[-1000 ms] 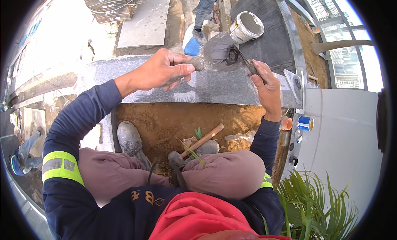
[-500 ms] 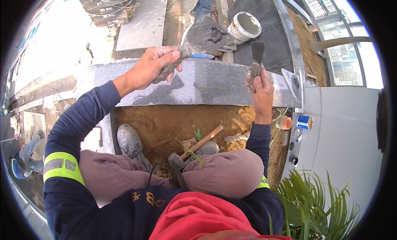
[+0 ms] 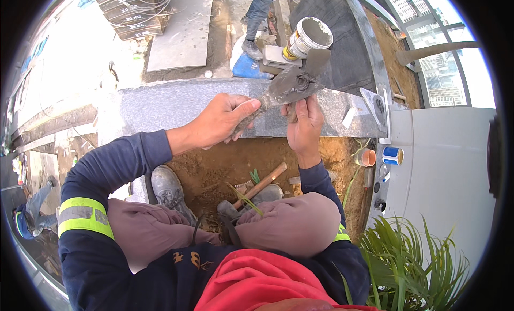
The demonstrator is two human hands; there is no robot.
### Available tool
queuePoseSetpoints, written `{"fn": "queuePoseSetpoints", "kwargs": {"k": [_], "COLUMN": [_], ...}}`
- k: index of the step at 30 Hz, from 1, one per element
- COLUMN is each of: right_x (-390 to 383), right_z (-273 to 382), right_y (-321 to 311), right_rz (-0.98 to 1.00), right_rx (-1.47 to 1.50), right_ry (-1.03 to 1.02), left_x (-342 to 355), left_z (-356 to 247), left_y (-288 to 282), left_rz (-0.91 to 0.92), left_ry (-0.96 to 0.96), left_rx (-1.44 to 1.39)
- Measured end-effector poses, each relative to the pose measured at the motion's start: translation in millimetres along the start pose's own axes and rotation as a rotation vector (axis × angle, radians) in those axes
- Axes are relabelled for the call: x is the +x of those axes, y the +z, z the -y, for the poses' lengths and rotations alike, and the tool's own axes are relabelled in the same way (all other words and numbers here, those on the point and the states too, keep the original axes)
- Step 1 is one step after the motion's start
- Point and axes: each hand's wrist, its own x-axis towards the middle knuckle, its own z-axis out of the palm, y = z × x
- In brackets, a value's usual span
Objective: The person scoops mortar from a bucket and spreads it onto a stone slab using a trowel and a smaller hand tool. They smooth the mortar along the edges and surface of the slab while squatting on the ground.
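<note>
My left hand (image 3: 222, 121) is closed round the mortar-caked handle of a trowel (image 3: 276, 91), held above the stone slab (image 3: 182, 105). Dark grey mortar (image 3: 304, 84) sits in a lump on the trowel's blade. My right hand (image 3: 306, 126) grips the handle of a putty knife (image 3: 319, 60). Its flat blade points away from me, just behind the mortar. The two tools overlap in view; whether the putty knife touches the mortar, I cannot tell.
Beyond the slab stands a white bucket (image 3: 311, 35) of grey mix, near another person's leg (image 3: 259, 14). A wooden-handled tool (image 3: 265, 183) lies by my shoes on soil. To the right are an orange pot (image 3: 367, 157), a blue can (image 3: 393, 156) and a leafy plant (image 3: 401, 257).
My hands have come together: the trowel moved right, and the putty knife moved left to the mortar. The other person's foot beyond the slab is now in plain sight.
</note>
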Motion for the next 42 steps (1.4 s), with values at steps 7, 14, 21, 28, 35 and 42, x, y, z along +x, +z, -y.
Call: {"fn": "queuePoseSetpoints", "kwargs": {"k": [7, 14, 21, 28, 35, 42], "right_x": [-5.9, -16.6, -25.2, 10.1, 6.0, -14.5], "right_z": [-1.9, -4.2, -16.6, 0.6, -4.0, -9.3], "right_y": [13.8, 23.0, 4.4, -17.8, -1.6, -25.3], "right_rz": [-0.061, -0.077, 0.102, -0.175, 0.106, 0.286], "right_rx": [0.069, -0.013, -0.156, 0.437, 0.853, 0.638], "right_ry": [0.043, 0.063, 0.147, 0.209, 0.389, 0.284], "left_x": [-0.7, 1.4, 24.0, 20.6, 16.2, 18.4], "left_z": [11.0, 8.4, 12.7, -8.1, -2.7, -11.0], "left_y": [4.1, 2.5, -21.9, -31.5, -2.3, -3.3], "left_rz": [-0.030, -0.048, -0.102, -0.021, 0.212, 0.162], "left_ry": [0.032, 0.018, 0.044, 0.079, -0.056, -0.026], "left_rx": [-0.024, -0.034, -0.182, -0.238, -0.226, -0.282]}}
